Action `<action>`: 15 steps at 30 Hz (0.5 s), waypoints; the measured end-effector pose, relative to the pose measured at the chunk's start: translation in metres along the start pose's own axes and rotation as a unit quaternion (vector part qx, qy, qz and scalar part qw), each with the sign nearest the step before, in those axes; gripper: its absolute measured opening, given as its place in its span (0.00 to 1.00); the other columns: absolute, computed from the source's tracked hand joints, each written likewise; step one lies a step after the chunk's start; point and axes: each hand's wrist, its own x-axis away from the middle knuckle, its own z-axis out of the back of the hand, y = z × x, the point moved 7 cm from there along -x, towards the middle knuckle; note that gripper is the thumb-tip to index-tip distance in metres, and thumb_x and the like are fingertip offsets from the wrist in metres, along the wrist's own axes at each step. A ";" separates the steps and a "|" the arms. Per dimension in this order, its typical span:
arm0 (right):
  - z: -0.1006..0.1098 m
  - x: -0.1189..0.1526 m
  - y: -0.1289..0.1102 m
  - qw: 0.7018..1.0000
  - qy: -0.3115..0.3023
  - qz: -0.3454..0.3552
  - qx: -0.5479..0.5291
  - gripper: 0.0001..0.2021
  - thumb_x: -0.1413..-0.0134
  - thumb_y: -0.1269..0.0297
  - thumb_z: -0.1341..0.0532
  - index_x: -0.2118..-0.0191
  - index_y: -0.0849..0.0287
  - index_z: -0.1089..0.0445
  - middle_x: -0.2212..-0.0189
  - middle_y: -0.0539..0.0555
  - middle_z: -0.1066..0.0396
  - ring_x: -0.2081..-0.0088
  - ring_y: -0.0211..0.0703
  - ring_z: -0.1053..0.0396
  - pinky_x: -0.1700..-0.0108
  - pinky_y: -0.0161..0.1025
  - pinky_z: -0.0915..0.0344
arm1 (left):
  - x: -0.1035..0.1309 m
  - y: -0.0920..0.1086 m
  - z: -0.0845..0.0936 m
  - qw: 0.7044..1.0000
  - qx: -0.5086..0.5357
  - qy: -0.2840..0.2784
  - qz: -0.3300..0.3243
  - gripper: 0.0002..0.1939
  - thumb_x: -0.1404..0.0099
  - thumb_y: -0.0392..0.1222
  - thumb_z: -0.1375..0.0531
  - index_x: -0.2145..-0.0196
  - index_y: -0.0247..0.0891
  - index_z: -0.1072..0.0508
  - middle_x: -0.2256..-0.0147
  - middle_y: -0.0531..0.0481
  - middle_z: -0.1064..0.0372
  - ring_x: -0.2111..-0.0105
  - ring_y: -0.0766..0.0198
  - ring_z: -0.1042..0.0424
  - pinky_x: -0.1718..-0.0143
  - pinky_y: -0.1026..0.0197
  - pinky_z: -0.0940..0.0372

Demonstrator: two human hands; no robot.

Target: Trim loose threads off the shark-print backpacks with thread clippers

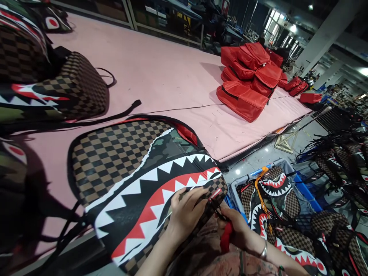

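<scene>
A checkered brown backpack with a camouflage patch and a shark-mouth print lies tilted at the table's near edge, its red lining showing at the open top side. My left hand rests on the bag's printed front beside a small red label, fingers stretched out. Close to the bag's lower right corner, my right hand is closed around a thin dark item I cannot make out. Something red shows below those fingers. Black straps trail from the bag's left side.
More checkered shark-print bags stand at the left on the pink table. Red bags are piled farther along it. Below on the right, a blue bin holds similar backpacks, with more bags heaped beyond.
</scene>
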 end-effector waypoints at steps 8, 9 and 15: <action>-0.006 0.010 0.017 1.000 -0.003 -0.016 0.004 0.24 0.50 0.48 0.42 0.53 0.61 0.35 0.77 0.53 0.38 0.77 0.38 0.40 0.77 0.33 0.43 | 0.004 0.003 0.004 0.999 -0.038 0.018 -0.033 0.08 0.40 0.32 0.46 0.67 0.40 0.28 0.61 0.49 0.29 0.59 0.60 0.31 0.51 0.50 0.50; -0.003 0.011 0.018 1.000 -0.005 -0.013 0.019 0.23 0.49 0.47 0.43 0.55 0.62 0.34 0.78 0.53 0.39 0.78 0.38 0.41 0.78 0.33 0.43 | 0.005 -0.001 0.005 0.999 -0.036 0.027 -0.014 0.09 0.41 0.32 0.46 0.66 0.41 0.28 0.61 0.50 0.29 0.59 0.60 0.31 0.51 0.50 0.49; 0.048 0.002 -0.015 0.979 0.028 0.112 0.171 0.16 0.45 0.53 0.43 0.57 0.60 0.32 0.72 0.53 0.37 0.73 0.37 0.39 0.68 0.35 0.40 | 0.019 -0.039 0.023 0.983 -0.007 0.052 0.173 0.07 0.38 0.41 0.45 0.72 0.39 0.31 0.63 0.47 0.31 0.63 0.58 0.31 0.56 0.52 0.42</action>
